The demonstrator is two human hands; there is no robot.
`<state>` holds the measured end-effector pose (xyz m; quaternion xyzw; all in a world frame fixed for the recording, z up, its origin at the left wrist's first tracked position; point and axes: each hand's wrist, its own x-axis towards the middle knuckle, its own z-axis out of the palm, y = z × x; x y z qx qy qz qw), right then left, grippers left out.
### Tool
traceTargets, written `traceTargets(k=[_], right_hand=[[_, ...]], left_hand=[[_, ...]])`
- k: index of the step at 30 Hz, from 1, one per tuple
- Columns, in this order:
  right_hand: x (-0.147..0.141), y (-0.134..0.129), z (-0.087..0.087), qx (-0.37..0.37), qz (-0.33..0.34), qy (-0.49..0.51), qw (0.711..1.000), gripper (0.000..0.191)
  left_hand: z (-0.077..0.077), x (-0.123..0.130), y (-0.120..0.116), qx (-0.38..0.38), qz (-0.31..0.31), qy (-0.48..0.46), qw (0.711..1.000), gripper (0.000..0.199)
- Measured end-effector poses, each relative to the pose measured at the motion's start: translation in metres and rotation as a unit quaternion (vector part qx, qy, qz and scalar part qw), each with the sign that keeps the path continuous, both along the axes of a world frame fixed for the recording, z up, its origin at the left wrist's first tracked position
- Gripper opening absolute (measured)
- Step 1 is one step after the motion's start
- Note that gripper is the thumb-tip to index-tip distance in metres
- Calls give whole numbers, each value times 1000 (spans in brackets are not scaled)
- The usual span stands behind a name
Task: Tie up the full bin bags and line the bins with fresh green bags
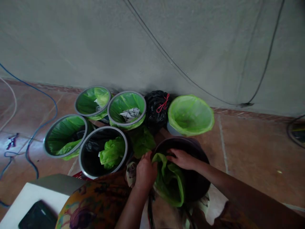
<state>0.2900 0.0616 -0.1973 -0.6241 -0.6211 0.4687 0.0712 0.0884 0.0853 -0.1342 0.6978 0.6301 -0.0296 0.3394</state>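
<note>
A dark round bin (199, 178) stands right in front of me, with a green plastic bag (170, 183) hanging partly inside it. My left hand (145, 170) is closed on the bag's edge at the left side of the bin's rim. Reaching over the bin, my right hand (182, 159) has its fingers bent against the bag's top edge; the fingertips are partly hidden. The bag is bunched and covers only part of the bin's inside. Just beyond my left hand lies another piece of green plastic (143, 141).
Several grey-rimmed bins (103, 152) with bags stand to the left. A tied black bag (156, 109) and a pale bin with a green liner (190, 114) sit by the wall. A phone (38, 216) lies on a white surface (45, 194); a blue cable (35, 132) crosses the floor.
</note>
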Motion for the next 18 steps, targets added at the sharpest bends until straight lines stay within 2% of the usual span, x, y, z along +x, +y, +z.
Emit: traceTargets(k=[2,4,7,9,12,14,16,18], right_hand=[[-3,-20,18,-24,19,20,999,57],[-9,-40,28,-40,32,-31,998,63],[-8,-57,35,-13,13,-158,987,33],[6,-61,43,25,-46,-216,975,25],[44,-71,63,44,-169,-281,944,25],[69,-90,73,20,-233,-296,926,24],[85,-120,76,-35,-286,-254,923,24],[91,-152,74,-95,-299,-230,921,23]], left_hand=[[-1,0,0,9,3,-9,1000,43],[-2,1,1,16,15,-10,1000,37],[-2,0,2,26,29,-2,999,27],[-2,-2,2,34,25,4,999,23],[-1,-6,1,44,32,16,998,22],[1,-9,0,45,47,20,998,23],[3,-10,-2,43,59,23,997,22],[5,-11,-3,42,62,29,997,21]])
